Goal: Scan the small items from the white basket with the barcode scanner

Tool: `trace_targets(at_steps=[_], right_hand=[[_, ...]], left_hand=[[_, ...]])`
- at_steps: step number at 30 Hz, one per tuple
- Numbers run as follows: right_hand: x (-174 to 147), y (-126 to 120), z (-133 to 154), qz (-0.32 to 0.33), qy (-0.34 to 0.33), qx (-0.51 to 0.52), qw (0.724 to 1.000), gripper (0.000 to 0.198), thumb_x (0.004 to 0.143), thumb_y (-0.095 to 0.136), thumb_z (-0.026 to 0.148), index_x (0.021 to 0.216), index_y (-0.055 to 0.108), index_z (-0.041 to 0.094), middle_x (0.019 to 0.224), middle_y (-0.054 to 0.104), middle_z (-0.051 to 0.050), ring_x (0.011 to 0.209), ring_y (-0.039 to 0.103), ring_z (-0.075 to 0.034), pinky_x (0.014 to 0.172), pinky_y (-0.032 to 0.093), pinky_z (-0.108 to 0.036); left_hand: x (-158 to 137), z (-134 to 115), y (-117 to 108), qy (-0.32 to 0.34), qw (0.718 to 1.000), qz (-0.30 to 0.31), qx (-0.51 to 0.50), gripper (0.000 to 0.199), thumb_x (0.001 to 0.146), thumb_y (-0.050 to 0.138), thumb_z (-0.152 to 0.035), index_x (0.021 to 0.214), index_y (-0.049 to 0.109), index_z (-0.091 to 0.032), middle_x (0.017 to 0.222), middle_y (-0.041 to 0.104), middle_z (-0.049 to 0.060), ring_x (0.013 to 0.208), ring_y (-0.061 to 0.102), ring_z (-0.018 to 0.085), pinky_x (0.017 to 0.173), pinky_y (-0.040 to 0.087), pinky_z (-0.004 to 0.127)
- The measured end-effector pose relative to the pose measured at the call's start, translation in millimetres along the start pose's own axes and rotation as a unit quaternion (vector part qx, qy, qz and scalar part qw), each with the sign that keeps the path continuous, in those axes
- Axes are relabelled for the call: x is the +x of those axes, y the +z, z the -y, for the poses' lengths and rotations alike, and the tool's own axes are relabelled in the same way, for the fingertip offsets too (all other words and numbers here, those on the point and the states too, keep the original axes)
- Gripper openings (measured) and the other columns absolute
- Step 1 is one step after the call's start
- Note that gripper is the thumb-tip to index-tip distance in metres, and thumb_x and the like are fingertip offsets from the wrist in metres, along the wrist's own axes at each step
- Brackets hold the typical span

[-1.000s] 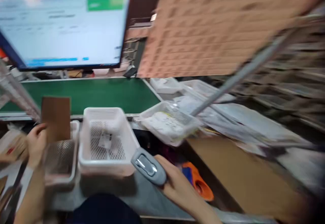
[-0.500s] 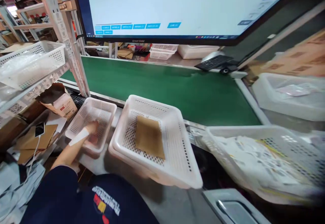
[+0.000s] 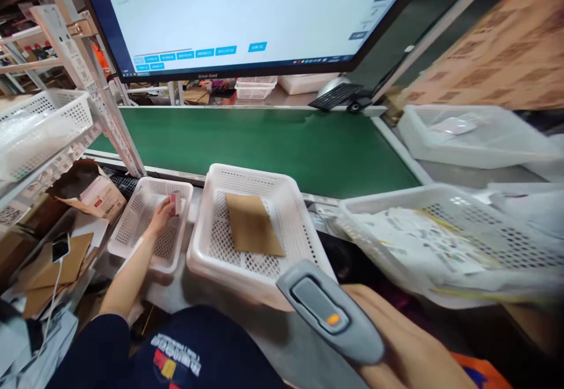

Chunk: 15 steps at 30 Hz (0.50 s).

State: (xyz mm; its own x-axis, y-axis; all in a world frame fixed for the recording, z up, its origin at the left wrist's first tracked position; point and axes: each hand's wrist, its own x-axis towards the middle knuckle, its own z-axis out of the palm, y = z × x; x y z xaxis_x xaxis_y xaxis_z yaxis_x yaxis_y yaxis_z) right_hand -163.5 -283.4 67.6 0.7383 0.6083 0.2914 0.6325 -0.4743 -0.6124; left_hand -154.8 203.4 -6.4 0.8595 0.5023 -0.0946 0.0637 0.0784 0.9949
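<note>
My left hand (image 3: 162,217) reaches over the small white basket (image 3: 115,242) at the left, its fingers closed on a small pinkish packet (image 3: 175,203). Blur hides what is printed on the packet. At the lower right, close to the camera, my right hand (image 3: 388,333) is wrapped round a grey handheld barcode scanner (image 3: 304,324) with an orange button. The scanner points up and left, overlapping the front corner of a larger white basket (image 3: 201,254). Inside that basket lies a flat brown cardboard envelope (image 3: 254,224).
A monitor (image 3: 247,19) hangs above the green conveyor belt (image 3: 229,142). To the right stands a white basket (image 3: 352,204) full of labelled white packets, with a white bin (image 3: 440,148) behind it. An opened carton (image 3: 103,198) and a phone (image 3: 60,248) are at the left.
My left hand has shifted up and right within the small basket, and the pinkish packet now shows in its fingers. The scanner has risen from the bottom right with my right hand round it.
</note>
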Motion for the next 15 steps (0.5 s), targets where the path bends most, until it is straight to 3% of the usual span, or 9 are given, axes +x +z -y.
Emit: trace_targets(at_steps=[2,4,10,12,15], right_hand=[[16,-3,12,0.007,-0.016,-0.015,1.0,0.051,0.098,0.046,0.013,0.142,0.068,0.027,0.133,0.071,-0.015,0.097,0.079,-0.029,0.076,0.065,-0.041],[30,-8,23,0.012,-0.033,-0.025,0.999,0.053,0.096,0.046,0.01,0.142,0.067,0.025,0.132,0.07,-0.014,0.095,0.078,-0.027,0.073,0.063,-0.038],[67,-18,47,-0.005,-0.097,-0.026,0.995,0.033,0.083,0.053,0.009,0.111,0.064,0.024,0.114,0.069,-0.007,0.085,0.073,-0.021,0.068,0.055,-0.032],[73,-17,51,-0.009,-0.097,-0.039,0.994,0.031,0.081,0.056,0.01,0.108,0.063,0.024,0.11,0.068,-0.006,0.081,0.07,-0.02,0.065,0.051,-0.031],[74,-14,51,-0.024,-0.093,-0.061,0.994,0.033,0.079,0.059,0.011,0.11,0.064,0.023,0.106,0.067,-0.004,0.073,0.064,-0.018,0.061,0.044,-0.03]], left_hand=[[0,-28,23,-0.029,0.988,0.048,-0.144,0.029,0.098,0.071,-0.038,0.115,0.079,-0.016,0.107,0.081,0.013,0.093,0.075,0.025,0.073,0.06,0.03],[-7,-51,46,-0.067,0.97,0.101,-0.211,0.031,0.103,0.068,-0.036,0.12,0.08,-0.013,0.112,0.083,0.016,0.095,0.078,0.025,0.071,0.061,0.029],[-34,-82,104,-0.128,0.946,0.21,-0.211,0.036,0.109,0.072,-0.042,0.124,0.082,-0.011,0.119,0.083,0.019,0.098,0.081,0.026,0.07,0.063,0.027],[-42,-86,116,-0.142,0.937,0.237,-0.216,0.032,0.108,0.073,-0.036,0.125,0.082,-0.011,0.119,0.084,0.018,0.098,0.082,0.027,0.074,0.065,0.028],[-47,-91,124,-0.203,0.912,0.264,-0.242,0.036,0.111,0.061,-0.032,0.131,0.078,-0.008,0.119,0.083,0.021,0.099,0.084,0.03,0.079,0.069,0.034]])
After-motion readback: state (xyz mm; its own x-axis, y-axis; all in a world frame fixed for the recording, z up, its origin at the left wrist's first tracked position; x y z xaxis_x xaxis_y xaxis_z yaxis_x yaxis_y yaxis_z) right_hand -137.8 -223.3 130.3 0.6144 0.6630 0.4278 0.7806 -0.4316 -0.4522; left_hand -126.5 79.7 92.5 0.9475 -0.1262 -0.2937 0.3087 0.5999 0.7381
